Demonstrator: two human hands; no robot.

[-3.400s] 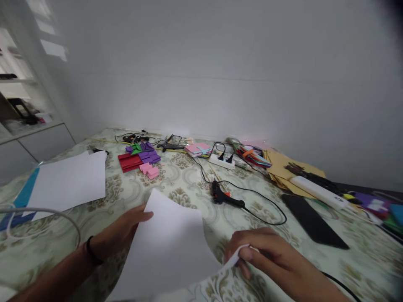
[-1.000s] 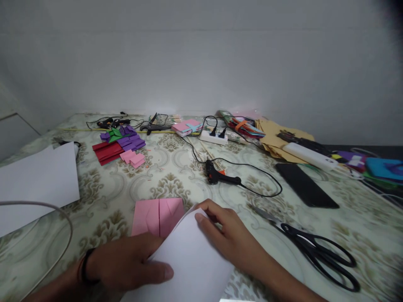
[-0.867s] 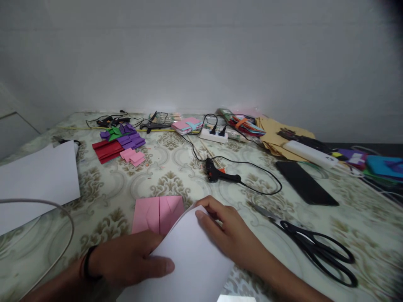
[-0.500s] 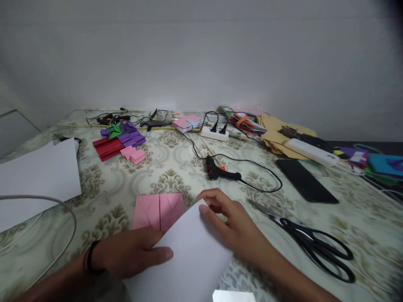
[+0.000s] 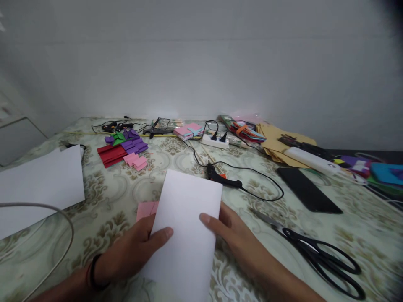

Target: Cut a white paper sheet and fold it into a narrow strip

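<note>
The white paper (image 5: 185,226) is standing out at the near middle of the table, and the hours here are counting round it, with twelve pointing toward the wall (image 5: 201,75). The left hand (image 5: 134,245) is clamping its left edge and the right hand (image 5: 234,235) its right edge, each thumb pressing on the face while the other fingers are mostly hiding behind. The far edge is running nearly straight between two corners, and the near end is passing out of view at six. Patterned cloth (image 5: 119,184) is showing in a wide band from ten to eleven, and a narrower strip is showing toward three, before the scissors. At one, the black glue gun (image 5: 225,179) is crowding the far right corner, which is overlapping its handle in this view; its cord (image 5: 283,193) is looping out toward two. The black-handled scissors (image 5: 292,235) are lying at three, blades pointing inward, and a flat black slab (image 5: 308,191) is resting at two. At nine, pink folded paper (image 5: 147,209) is peeking out, partly covered by the white paper and the left hand. Farther out at nine, a grey cable (image 5: 71,228) is curving before loose white sheets (image 5: 40,184). Red folded paper (image 5: 111,155) is lying at ten, and a white power strip (image 5: 215,141) is sitting past twelve.
</note>
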